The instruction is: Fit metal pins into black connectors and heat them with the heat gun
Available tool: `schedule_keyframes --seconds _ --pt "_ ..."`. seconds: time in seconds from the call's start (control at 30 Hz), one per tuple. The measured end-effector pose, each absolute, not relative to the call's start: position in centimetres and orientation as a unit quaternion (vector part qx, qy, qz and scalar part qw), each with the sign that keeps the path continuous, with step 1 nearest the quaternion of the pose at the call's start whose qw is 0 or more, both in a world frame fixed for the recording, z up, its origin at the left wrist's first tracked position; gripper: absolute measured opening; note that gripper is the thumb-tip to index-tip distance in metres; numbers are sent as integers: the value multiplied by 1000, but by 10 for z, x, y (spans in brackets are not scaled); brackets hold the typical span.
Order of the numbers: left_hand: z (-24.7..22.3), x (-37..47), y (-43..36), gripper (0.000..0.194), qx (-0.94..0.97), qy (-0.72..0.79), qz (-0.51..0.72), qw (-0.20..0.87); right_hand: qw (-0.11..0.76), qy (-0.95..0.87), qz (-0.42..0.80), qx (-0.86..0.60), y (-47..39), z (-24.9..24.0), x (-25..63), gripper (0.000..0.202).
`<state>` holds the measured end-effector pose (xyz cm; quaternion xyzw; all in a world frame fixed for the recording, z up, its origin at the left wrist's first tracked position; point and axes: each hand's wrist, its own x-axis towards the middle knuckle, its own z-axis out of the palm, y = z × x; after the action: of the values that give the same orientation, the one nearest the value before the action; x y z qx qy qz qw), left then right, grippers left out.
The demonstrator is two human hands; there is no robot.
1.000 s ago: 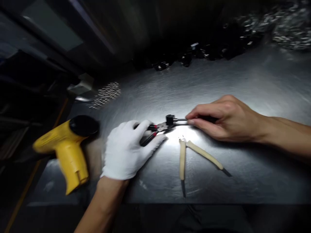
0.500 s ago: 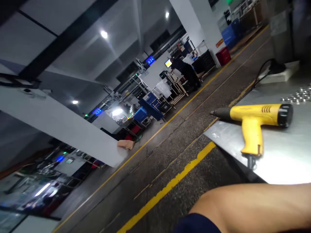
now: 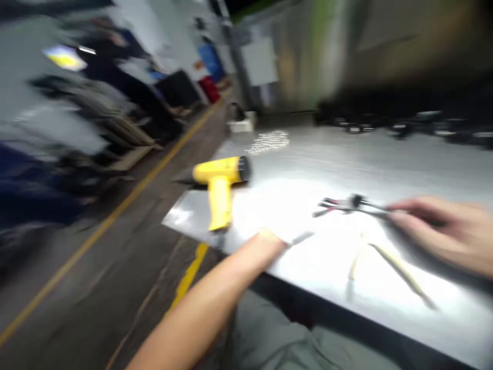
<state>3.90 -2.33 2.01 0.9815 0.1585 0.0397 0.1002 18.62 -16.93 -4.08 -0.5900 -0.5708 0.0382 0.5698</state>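
Observation:
At the right, my right hand (image 3: 447, 228) is closed in a pinch on a thin dark cable (image 3: 372, 206). A small black part and short black and red leads are at its left end, over the bright tabletop. My left hand (image 3: 271, 240) lies at the near table edge, washed out by glare, so its fingers do not show. Beside it is a blurred dark sliver (image 3: 302, 238) that I cannot make out. A yellow heat gun (image 3: 220, 187) lies on the left corner of the table. Two pale yellow handles (image 3: 400, 270), spread like those of pliers, lie below the cable.
The metal table (image 3: 179, 213) has a strong glare in its middle. Small shiny metal pieces (image 3: 269, 141) lie at the back, near a white power strip (image 3: 242, 123). Dark blurred items (image 3: 400, 126) line the rear edge. A person (image 3: 119, 77) stands across the aisle.
The view has swung right and down to the table. The heat gun now appears further left. Both my hands, the cable and the yellow handles have come into view.

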Motion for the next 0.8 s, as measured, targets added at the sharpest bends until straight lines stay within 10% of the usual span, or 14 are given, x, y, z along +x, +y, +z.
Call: schedule_keyframes --seconds 0.13,0.8 --pt "-5 53 -2 41 993 100 52 -23 409 -526 64 -743 -233 -39 222 12" --pt "-4 63 -12 47 981 149 -15 -121 433 -497 44 -751 -222 -40 219 15"
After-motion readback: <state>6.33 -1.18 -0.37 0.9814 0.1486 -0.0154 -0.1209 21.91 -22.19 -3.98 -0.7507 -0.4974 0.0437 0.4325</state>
